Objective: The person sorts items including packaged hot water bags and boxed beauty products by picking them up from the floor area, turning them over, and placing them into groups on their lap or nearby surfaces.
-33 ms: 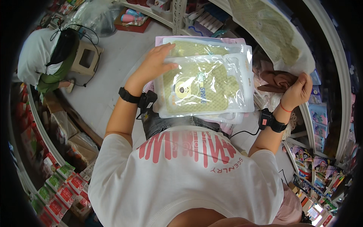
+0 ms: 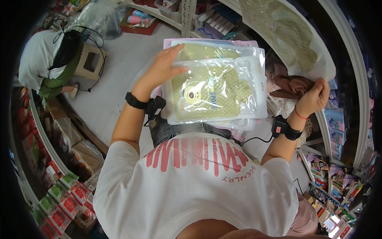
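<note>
A stack of flat clear plastic packages (image 2: 213,91) lies over my lap, each visible one holding a pale green textured fabric piece. The top one carries a round yellow bear picture. My left hand (image 2: 165,65) rests on the stack's left edge, fingers stretched and thumb apart. Out to the right, my right hand (image 2: 316,97) pinches the lower corner of another package (image 2: 284,34), which also has a green textured piece inside and extends up past the upper frame edge. Dark brown cloth (image 2: 292,85) bunches just left of my right hand.
White shelving (image 2: 352,59) with packaged goods curves along the right. At upper left, a person in a white top sits beside a beige plastic stool (image 2: 91,59) with a black cable over it. Red and green packets (image 2: 65,203) hang at lower left. Pale floor tiles (image 2: 115,71) show between.
My right hand has shifted slightly to the right, taking the package's corner with it. My left hand and the stack look unchanged.
</note>
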Demonstrator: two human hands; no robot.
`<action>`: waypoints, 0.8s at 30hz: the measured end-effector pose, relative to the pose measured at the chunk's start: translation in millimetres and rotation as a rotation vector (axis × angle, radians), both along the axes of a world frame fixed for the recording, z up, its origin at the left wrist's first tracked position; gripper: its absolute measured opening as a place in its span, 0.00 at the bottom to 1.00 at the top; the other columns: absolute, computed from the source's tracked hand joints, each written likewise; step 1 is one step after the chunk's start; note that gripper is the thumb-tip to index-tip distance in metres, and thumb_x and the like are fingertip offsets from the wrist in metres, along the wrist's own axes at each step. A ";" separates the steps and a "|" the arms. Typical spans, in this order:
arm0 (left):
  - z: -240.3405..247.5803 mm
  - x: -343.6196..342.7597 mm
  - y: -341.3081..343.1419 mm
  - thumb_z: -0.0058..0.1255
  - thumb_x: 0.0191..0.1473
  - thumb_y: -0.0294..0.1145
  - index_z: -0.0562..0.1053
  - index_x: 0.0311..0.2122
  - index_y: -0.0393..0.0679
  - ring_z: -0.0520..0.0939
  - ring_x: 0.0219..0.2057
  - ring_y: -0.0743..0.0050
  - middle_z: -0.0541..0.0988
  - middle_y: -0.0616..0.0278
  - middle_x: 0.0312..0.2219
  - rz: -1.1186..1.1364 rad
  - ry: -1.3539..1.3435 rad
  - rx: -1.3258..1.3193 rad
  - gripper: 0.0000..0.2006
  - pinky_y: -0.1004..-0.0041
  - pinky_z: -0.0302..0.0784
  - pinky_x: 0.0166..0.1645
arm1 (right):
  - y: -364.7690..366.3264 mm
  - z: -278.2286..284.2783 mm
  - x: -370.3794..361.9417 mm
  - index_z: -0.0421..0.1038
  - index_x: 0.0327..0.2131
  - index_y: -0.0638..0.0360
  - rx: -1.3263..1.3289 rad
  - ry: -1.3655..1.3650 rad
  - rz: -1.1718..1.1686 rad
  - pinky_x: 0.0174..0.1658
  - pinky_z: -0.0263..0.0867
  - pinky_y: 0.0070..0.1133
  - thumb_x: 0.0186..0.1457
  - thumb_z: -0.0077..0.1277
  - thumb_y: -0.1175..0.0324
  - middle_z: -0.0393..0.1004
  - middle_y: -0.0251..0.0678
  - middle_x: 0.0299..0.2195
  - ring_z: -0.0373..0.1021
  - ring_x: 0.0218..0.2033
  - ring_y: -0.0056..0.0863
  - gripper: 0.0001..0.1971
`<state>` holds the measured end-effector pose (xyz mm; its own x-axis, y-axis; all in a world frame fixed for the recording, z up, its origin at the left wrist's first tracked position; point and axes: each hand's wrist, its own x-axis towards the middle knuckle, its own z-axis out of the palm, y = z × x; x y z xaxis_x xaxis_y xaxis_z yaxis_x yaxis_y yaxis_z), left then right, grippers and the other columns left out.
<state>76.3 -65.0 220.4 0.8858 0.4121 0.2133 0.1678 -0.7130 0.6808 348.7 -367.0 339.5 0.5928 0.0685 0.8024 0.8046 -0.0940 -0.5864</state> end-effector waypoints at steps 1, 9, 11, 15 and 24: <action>5.8 2.1 -3.0 0.59 0.47 0.43 0.59 0.60 0.39 0.65 0.58 0.50 0.68 0.45 0.54 0.001 -0.012 -0.062 0.37 0.61 0.58 0.61 | -1.6 2.3 -1.8 0.72 0.33 0.66 0.050 0.024 0.003 0.34 0.59 0.13 0.61 0.49 0.68 0.71 0.27 0.28 0.63 0.29 0.14 0.09; 3.7 15.4 -16.5 0.60 0.48 0.40 0.53 0.63 0.36 0.67 0.58 0.57 0.67 0.45 0.55 0.114 -0.463 -0.453 0.41 0.65 0.63 0.60 | -16.3 19.1 -11.9 0.69 0.29 0.61 0.092 0.383 0.375 0.29 0.57 0.12 0.62 0.48 0.66 0.69 0.24 0.26 0.62 0.26 0.10 0.10; 6.1 9.6 -7.9 0.59 0.51 0.40 0.58 0.60 0.35 0.71 0.53 0.64 0.70 0.50 0.52 0.028 -0.403 -0.609 0.35 0.69 0.67 0.56 | -16.2 13.6 -10.0 0.70 0.30 0.62 0.053 0.563 0.351 0.29 0.56 0.11 0.61 0.48 0.68 0.67 0.23 0.25 0.59 0.26 0.09 0.08; 22.1 -15.5 -13.4 0.56 0.55 0.40 0.68 0.52 0.36 0.76 0.43 0.78 0.76 0.62 0.44 -0.031 -0.160 -1.006 0.23 0.75 0.72 0.48 | -17.2 -25.4 17.8 0.71 0.38 0.64 -0.225 0.763 0.378 0.36 0.61 0.14 0.58 0.49 0.71 0.71 0.27 0.31 0.64 0.31 0.15 0.07; -21.4 -30.7 -16.2 0.55 0.55 0.39 0.69 0.52 0.37 0.77 0.42 0.79 0.77 0.63 0.43 -0.047 0.060 -1.183 0.22 0.75 0.72 0.48 | 5.2 -2.3 -13.1 0.65 0.35 0.63 0.382 0.273 0.131 0.32 0.70 0.21 0.63 0.45 0.66 0.68 0.35 0.31 0.68 0.31 0.25 0.09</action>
